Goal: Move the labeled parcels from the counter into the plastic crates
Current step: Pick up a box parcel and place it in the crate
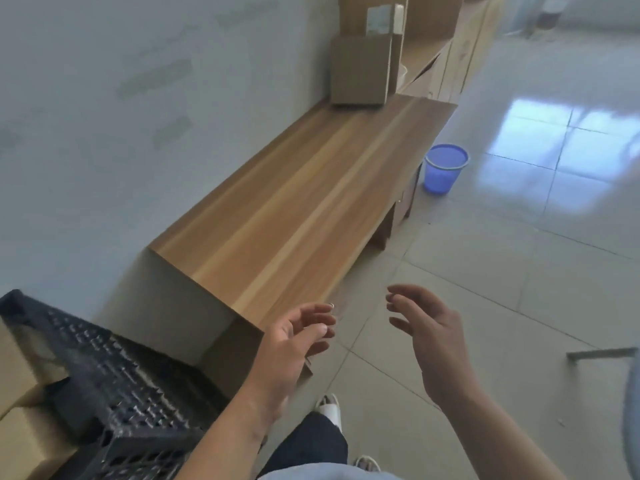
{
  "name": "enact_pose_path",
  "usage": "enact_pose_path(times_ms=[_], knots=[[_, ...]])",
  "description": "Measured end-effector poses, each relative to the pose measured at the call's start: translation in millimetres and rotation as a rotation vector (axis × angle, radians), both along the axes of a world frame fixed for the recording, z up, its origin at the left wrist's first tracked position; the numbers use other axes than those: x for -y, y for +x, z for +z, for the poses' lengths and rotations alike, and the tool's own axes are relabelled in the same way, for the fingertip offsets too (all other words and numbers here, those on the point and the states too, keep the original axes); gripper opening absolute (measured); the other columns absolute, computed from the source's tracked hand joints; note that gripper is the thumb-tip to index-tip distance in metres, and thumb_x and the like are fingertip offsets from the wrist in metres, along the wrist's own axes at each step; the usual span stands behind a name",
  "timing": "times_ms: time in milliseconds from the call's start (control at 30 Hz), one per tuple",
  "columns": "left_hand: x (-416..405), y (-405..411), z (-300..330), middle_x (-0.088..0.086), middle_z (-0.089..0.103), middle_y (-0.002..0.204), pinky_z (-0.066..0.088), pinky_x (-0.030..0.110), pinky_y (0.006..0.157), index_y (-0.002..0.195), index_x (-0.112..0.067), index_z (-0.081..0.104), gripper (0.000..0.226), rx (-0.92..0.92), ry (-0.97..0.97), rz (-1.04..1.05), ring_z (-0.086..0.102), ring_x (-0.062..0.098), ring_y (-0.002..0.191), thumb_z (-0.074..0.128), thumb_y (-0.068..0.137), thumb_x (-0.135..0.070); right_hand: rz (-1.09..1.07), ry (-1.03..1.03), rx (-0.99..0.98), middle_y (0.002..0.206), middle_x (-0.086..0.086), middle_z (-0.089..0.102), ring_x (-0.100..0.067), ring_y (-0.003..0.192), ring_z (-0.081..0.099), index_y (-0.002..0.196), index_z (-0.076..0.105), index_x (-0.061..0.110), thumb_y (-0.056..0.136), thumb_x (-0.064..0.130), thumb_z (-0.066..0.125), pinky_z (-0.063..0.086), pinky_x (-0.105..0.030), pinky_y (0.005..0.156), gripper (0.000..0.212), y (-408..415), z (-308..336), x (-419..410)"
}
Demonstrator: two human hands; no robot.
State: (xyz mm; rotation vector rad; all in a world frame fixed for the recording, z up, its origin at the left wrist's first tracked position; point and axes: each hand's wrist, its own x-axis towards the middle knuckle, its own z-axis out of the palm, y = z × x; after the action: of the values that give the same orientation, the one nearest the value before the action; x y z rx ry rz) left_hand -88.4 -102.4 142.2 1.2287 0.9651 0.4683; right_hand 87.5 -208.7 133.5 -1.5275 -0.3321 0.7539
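At the lower middle of the frame, the person's two bare hands are held out in the air, palms turned toward each other with a gap between them. The left hand (294, 344) has its fingers loosely bent and spread, gripping nothing; the right hand (427, 336) likewise has relaxed, slightly curved fingers and holds nothing. Both hover above the tiled floor (502, 271), just beside the near corner of the wooden counter (301, 199).

The counter runs from the lower middle toward the upper right of the frame, along a pale wall (104, 116). At its far end, near the top centre, stands a brown cardboard parcel (360, 69), upright on the counter top; whether it carries a label cannot be told. More cardboard rises behind it.

In the lower left corner sits a black plastic crate (114, 382) with perforated walls, tilted in view. Against it, at the left edge, lie cardboard boxes (20, 431), partly cut off by the frame.

To the right of the counter's far part, a blue bucket (445, 168) stands on the floor. The person's dark trouser leg (311, 441) and light shoes (329, 407) show at the bottom
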Motion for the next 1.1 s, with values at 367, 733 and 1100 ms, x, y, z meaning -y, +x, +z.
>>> enact_pose_path(times_ms=[367, 733, 1100], knots=[[-75, 230, -10, 0.005, 0.077, 0.102, 0.061, 0.029, 0.081, 0.113, -0.012, 0.074, 0.026, 0.054, -0.109, -0.174, 0.073, 0.016, 0.088, 0.061, 0.097, 0.002, -0.287, -0.109, -0.005, 0.098, 0.013, 0.078, -0.002, 0.091, 0.071, 0.097, 0.081, 0.025, 0.097, 0.014, 0.067, 0.054, -0.054, 0.103, 0.018, 180, -4, -20], [-182, 416, -4, 0.004, 0.077, 0.100, 0.060, 0.028, 0.078, 0.111, -0.014, 0.075, 0.035, 0.081, -0.160, -0.262, 0.072, 0.014, 0.087, 0.070, 0.076, -0.018, -0.360, -0.080, -0.014, 0.103, 0.010, 0.078, -0.011, 0.103, 0.072, 0.093, 0.083, 0.028, 0.096, 0.009, 0.068, 0.056, -0.035, 0.089, 0.024, 336, 11, -99], [-271, 549, -7, 0.003, 0.075, 0.094, 0.058, 0.025, 0.073, 0.112, -0.008, 0.072, 0.023, 0.046, -0.097, -0.091, 0.069, 0.013, 0.080, 0.059, 0.097, 0.005, -0.276, -0.021, -0.098, 0.095, 0.005, 0.079, -0.024, 0.108, 0.070, 0.095, 0.080, 0.013, 0.098, 0.003, 0.063, 0.056, -0.036, 0.086, 0.020, 510, 3, -203]])
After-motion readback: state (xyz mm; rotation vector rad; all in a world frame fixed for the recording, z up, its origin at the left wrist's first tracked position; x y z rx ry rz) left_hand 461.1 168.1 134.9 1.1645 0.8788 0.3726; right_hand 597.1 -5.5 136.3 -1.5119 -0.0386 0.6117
